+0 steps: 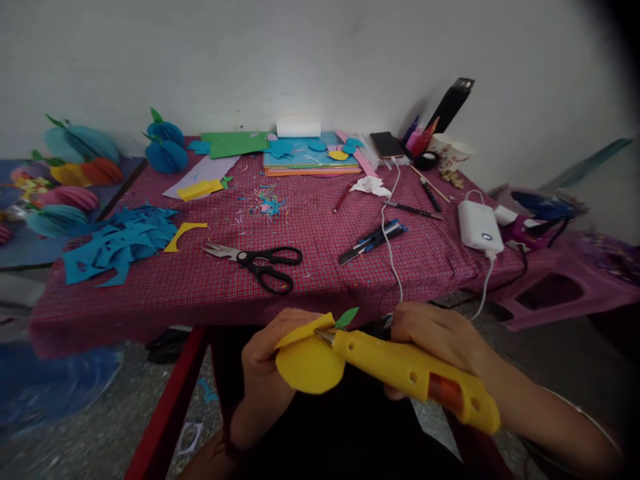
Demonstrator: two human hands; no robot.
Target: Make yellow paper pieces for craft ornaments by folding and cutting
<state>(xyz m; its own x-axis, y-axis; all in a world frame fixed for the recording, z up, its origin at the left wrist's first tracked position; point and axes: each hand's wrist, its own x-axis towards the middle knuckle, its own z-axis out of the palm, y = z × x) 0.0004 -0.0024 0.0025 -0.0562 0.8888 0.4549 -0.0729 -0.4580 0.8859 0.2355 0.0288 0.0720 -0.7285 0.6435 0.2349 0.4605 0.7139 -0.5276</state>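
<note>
My left hand (267,373) is closed around a yellow paper fruit (310,367) made of folded round pieces, held in front of the table edge. A small green paper leaf (347,318) sticks up at its top right. In my right hand (440,333) is a yellow hot glue gun (400,363), its fingers wrapped round the body. The metal nozzle points left and meets the upper part of the yellow paper near the fold. Whether glue is coming out cannot be seen.
Black-handled scissors (255,260), a utility knife (374,241) and blue paper scraps (125,240) lie on the checked tablecloth (320,280). Finished paper fruits (167,155) stand at the left. A white power bank (480,227) with cables, a phone (387,145) and paper cups (455,155) are at the right.
</note>
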